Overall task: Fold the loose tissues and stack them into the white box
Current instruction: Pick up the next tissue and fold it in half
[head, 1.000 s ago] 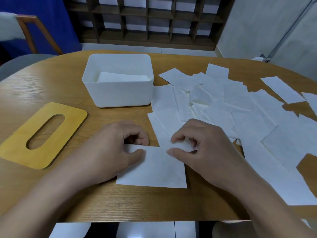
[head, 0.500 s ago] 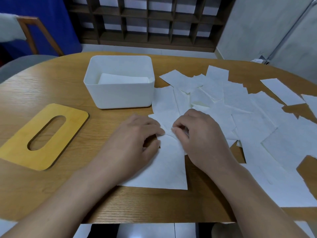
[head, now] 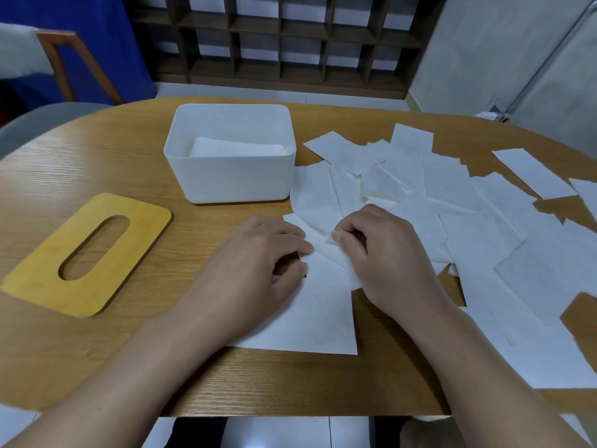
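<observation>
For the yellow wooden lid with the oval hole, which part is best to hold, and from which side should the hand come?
Probably by the rim of the oval slot or by its near-right corner. The yellow lid lies flat on the table, so its edges give little to pinch, but fingers can hook through the slot. Come from the right with the left hand, which is nearest.

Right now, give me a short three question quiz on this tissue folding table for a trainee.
1. True or false: the white box already holds folded tissues.
2. What lies left of the box? A) yellow lid with an oval slot B) scissors C) cup
3. Fill in: both hands, left and right, are working on one ____ at the table's near edge.

Key: 1 true; 2 A; 3 tissue.
</observation>
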Demonstrator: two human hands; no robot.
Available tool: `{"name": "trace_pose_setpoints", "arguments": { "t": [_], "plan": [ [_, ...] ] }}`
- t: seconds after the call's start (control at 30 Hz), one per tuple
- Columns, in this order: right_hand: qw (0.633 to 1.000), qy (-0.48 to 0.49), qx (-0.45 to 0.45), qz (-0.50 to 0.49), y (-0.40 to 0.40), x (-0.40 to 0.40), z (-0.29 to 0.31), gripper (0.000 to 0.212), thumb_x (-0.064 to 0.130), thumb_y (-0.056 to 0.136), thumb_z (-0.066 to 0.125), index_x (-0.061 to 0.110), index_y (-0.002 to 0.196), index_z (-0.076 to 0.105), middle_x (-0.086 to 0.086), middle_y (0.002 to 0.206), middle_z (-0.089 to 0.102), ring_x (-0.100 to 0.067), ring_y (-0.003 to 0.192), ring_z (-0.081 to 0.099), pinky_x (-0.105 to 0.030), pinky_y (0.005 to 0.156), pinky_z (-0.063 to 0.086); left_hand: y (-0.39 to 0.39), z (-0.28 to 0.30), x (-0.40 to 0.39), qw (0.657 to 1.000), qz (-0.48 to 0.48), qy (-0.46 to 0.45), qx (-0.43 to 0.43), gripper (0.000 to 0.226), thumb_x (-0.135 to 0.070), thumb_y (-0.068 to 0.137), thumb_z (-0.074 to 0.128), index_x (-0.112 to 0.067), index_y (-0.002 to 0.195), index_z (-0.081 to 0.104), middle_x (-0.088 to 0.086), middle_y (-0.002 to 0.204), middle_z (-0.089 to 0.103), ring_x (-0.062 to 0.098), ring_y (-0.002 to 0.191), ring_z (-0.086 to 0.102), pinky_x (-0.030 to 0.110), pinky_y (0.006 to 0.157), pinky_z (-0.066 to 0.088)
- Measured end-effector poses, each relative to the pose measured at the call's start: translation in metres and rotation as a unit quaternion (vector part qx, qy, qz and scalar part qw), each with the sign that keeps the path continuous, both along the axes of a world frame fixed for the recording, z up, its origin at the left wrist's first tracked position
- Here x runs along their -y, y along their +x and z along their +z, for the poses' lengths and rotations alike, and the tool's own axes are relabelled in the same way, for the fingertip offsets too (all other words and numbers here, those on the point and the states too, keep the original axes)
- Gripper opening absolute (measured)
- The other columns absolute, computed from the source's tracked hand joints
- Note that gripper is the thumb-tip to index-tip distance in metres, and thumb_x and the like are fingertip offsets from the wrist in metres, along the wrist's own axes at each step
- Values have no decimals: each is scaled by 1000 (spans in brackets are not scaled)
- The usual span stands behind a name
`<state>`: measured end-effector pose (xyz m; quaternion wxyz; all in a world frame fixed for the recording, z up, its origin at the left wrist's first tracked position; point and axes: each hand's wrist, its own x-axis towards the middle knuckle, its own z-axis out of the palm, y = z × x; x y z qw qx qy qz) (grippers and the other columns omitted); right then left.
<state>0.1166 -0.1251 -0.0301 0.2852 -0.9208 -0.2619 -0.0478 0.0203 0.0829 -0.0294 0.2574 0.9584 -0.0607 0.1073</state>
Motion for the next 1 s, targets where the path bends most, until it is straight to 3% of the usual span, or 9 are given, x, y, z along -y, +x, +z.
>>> {"name": "trace_pose_setpoints", "arguments": {
  "t": [0.13,0.23,0.47,0.57,0.67,0.8,0.9,1.0],
  "plan": [
    [1000,20,-15,-5,2,1,0,18,22,108,67,22,93,77,12,92,68,-6,87,63,-17,75,44,2,1,0,1000,2,-5,-6,28,-32,101,74,-31,129,80,-22,129,72,5,128,54,15,106,36],
    [999,32,-19,-10,2,2,0,18,21,107,68,22,91,76,13,90,67,-4,86,63,-15,73,45,3,1,1,1000,13,-10,-5,31,-32,101,74,-31,131,76,-21,124,73,7,125,56,24,107,43],
    [999,45,-8,18,-7,6,9,16,19,109,65,24,94,71,14,89,61,-6,86,59,-13,71,38,14,3,13,998,61,-36,5,65,-25,100,71,-43,156,41,-22,112,65,5,102,59,32,83,55],
    [998,32,23,53,-13,8,10,16,18,109,64,24,94,68,16,91,58,-7,88,55,-21,80,39,19,1,14,997,62,-10,34,56,-25,100,72,-36,153,58,-20,104,67,8,98,56,33,82,52],
    [994,23,54,89,-18,11,9,16,16,109,63,26,96,65,16,95,56,-7,91,52,-23,88,38,24,-3,15,994,66,-10,84,28,-21,99,71,-26,125,80,-13,91,67,13,88,56,37,76,51],
    [991,90,22,97,-21,17,12,8,24,109,62,26,108,70,18,109,64,-10,111,61,-33,97,49,22,2,17,987,89,-29,133,19,-18,97,72,-26,109,85,-10,91,65,13,88,55,29,75,45],
    [985,143,-46,87,-21,25,23,34,43,104,66,35,137,66,24,137,62,-9,137,56,-39,110,52,13,14,16,975,113,-91,169,19,-19,99,77,-30,110,87,-7,103,59,18,103,51,18,85,40],
    [982,133,-89,103,-25,29,32,68,59,91,78,45,153,53,28,151,55,-7,146,50,-38,112,50,2,31,14,967,109,-98,208,16,-25,102,78,-37,109,85,-6,126,58,18,121,45,23,99,37]
  ]
}}
